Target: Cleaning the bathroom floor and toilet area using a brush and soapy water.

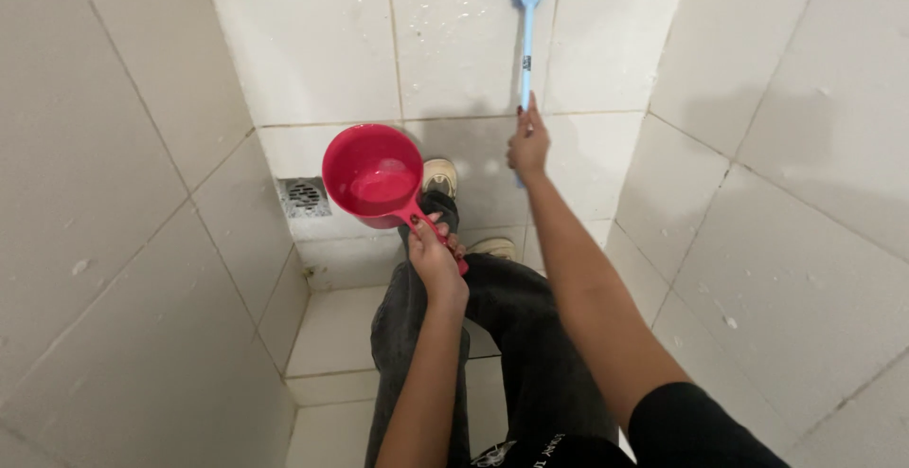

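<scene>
My left hand [434, 258] grips the handle of a red plastic dipper [372, 172] with water in its bowl, held level over the floor by my feet. My right hand [528, 146] is stretched forward and closed on the long light-blue handle of a brush [526, 46], whose head presses against the wet white wall tiles at the top of the view. Below are my dark trousers and two pale shoes [439, 176].
White tiled walls close in on the left [114, 241], right [786, 222] and front. A square metal floor drain [303, 197] sits in the left corner, near a low tiled step [350, 264].
</scene>
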